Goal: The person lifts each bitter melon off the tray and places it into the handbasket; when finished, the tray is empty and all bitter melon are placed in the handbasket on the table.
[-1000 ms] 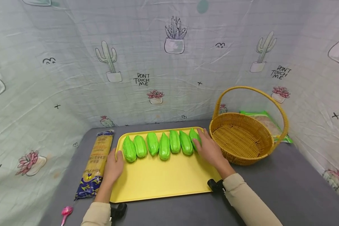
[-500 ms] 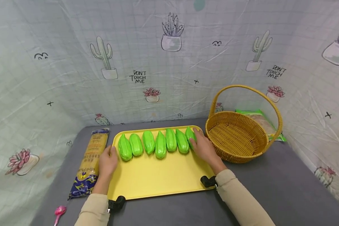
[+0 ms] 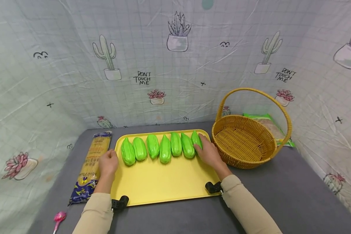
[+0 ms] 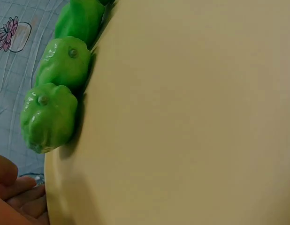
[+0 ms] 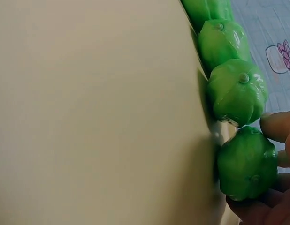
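Glossy green, ridged, elongated fruits [image 3: 165, 150] with pointed far ends lie in a row along the back of a yellow tray [image 3: 161, 182]. My right hand [image 3: 209, 151] is at the tray's back right corner. Its thumb and fingers curl round the rightmost green fruit [image 5: 248, 164], as the right wrist view shows. Beside the tray's left rim is my left hand [image 3: 108, 164], its fingers loosely curled with nothing seen in them. In the left wrist view its fingers [image 4: 30, 201] lie close to the rim; whether they touch it I cannot tell.
An oval wicker basket [image 3: 242, 141] with a tall handle stands right of the tray, and a green-edged packet [image 3: 269, 125] lies behind it. Left of the tray lies a spaghetti packet [image 3: 90, 165], with a pink lollipop [image 3: 59, 216] nearer. A patterned cloth [image 3: 152, 58] encloses the table.
My left hand has drawn slightly left, off the tray's rim, and its fingers have curled in more. The right hand stays at the rightmost fruit. The whole view has shifted a little.
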Motion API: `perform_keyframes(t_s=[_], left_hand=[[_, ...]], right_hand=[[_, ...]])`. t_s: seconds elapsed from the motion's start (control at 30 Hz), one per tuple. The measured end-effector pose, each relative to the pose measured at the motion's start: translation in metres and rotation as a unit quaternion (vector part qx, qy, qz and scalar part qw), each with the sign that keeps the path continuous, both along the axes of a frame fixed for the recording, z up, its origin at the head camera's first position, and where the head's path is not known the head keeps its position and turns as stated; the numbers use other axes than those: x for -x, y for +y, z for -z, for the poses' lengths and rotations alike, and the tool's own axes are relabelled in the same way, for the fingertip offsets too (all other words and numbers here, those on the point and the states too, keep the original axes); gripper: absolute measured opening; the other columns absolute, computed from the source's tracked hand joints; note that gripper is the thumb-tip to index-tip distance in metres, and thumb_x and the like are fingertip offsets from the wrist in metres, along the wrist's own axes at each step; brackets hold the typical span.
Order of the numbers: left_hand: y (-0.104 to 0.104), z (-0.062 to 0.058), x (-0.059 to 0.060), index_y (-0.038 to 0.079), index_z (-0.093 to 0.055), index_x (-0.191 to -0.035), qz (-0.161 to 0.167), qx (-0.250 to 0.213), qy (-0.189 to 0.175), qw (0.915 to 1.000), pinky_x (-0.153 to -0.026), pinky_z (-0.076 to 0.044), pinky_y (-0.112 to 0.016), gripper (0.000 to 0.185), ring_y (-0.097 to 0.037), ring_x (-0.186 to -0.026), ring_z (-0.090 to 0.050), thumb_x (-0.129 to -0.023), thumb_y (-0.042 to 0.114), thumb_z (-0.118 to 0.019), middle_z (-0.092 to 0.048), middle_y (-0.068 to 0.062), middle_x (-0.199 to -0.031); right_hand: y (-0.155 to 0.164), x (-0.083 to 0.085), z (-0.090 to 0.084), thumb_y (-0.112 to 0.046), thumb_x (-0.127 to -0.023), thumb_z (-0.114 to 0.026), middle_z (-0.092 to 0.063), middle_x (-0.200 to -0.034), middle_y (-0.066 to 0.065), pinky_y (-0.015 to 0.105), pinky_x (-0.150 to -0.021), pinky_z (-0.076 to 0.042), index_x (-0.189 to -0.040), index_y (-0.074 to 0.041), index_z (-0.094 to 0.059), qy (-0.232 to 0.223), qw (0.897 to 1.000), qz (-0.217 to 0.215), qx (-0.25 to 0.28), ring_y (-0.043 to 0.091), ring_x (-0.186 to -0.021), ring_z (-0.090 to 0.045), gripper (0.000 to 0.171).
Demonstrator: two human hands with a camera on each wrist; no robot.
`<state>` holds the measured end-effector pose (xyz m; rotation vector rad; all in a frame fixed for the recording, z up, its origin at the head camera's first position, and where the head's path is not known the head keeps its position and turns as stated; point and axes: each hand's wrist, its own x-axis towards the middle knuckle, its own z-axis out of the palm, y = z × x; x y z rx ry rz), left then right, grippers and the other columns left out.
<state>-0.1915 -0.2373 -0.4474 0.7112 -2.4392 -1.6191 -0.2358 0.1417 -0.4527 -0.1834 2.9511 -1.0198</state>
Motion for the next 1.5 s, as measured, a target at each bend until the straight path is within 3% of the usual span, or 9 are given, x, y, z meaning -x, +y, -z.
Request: perform_keyframes(t_s=[0.07, 0.1, 0.13, 0.4, 0.73, 1.17, 1.5], left_hand=[[-0.001, 0.001, 0.000, -0.004, -0.045, -0.151, -0.004, -0.019, -0.001, 0.9998, -0.122, -0.036, -0.050, 0.049, -0.046, -0.149, -0.034, -0.108, 0.015, -0.030, -0.041, -0.031, -0.156], [-0.001, 0.002, 0.001, -0.003, -0.036, -0.156, -0.008, -0.026, 0.000, 0.9996, -0.124, -0.029, -0.053, 0.050, -0.045, -0.154, -0.022, -0.108, 0.013, -0.030, -0.030, -0.027, -0.163], [-0.002, 0.003, 0.002, -0.002, -0.036, -0.156, -0.012, -0.034, -0.001, 0.9994, -0.125, -0.028, -0.053, 0.050, -0.044, -0.155, -0.021, -0.108, 0.012, -0.030, -0.030, -0.026, -0.164], [-0.003, 0.010, 0.010, 0.000, -0.048, -0.150, -0.046, -0.024, 0.005, 0.9986, -0.121, -0.036, -0.051, 0.047, -0.043, -0.151, -0.033, -0.104, 0.005, -0.039, -0.042, -0.026, -0.158], [-0.007, 0.021, 0.011, -0.004, -0.060, -0.139, -0.061, 0.020, 0.019, 0.9978, -0.110, -0.047, -0.055, 0.042, -0.045, -0.136, -0.051, -0.101, 0.000, -0.044, -0.055, -0.031, -0.144], [-0.006, 0.022, 0.015, -0.006, -0.063, -0.135, -0.068, 0.049, 0.036, 0.9958, -0.109, -0.048, -0.055, 0.040, -0.045, -0.134, -0.052, -0.100, -0.001, -0.044, -0.058, -0.032, -0.140], [-0.004, 0.022, 0.013, -0.006, -0.060, -0.138, -0.063, 0.017, 0.032, 0.9974, -0.109, -0.047, -0.055, 0.041, -0.046, -0.135, -0.051, -0.101, -0.001, -0.043, -0.055, -0.032, -0.142]], right_hand=[[-0.001, 0.000, 0.000, -0.032, -0.107, -0.053, -0.035, -0.162, 0.026, 0.060, -0.116, -0.039, -0.161, -0.005, -0.027, -0.001, 1.000, 0.001, 0.003, 0.045, -0.145, -0.041, 0.066], [-0.001, 0.000, 0.000, -0.032, -0.107, -0.053, -0.036, -0.162, 0.025, 0.059, -0.116, -0.039, -0.161, -0.005, -0.027, -0.002, 1.000, 0.003, 0.005, 0.045, -0.145, -0.042, 0.066], [-0.001, 0.000, 0.000, -0.032, -0.106, -0.053, -0.036, -0.162, 0.025, 0.058, -0.116, -0.039, -0.161, -0.005, -0.028, -0.003, 1.000, 0.004, 0.006, 0.044, -0.145, -0.042, 0.066], [0.003, 0.000, -0.001, -0.036, -0.106, -0.054, -0.049, -0.153, 0.025, 0.057, -0.107, -0.048, -0.161, -0.006, -0.030, -0.012, 1.000, 0.010, 0.005, 0.045, -0.135, -0.054, 0.067], [0.004, -0.002, 0.005, -0.035, -0.105, -0.056, -0.055, -0.148, 0.026, 0.056, -0.102, -0.051, -0.159, -0.006, -0.034, 0.006, 1.000, 0.013, 0.006, 0.044, -0.130, -0.058, 0.065], [0.004, -0.001, 0.003, -0.032, -0.105, -0.057, -0.058, -0.144, 0.025, 0.056, -0.102, -0.051, -0.158, -0.006, -0.037, 0.028, 0.999, 0.012, 0.008, 0.043, -0.125, -0.062, 0.063], [0.003, -0.002, 0.002, -0.034, -0.105, -0.055, -0.060, -0.143, 0.024, 0.057, -0.100, -0.053, -0.159, -0.009, -0.036, 0.039, 0.999, 0.016, 0.002, 0.043, -0.123, -0.063, 0.062]])
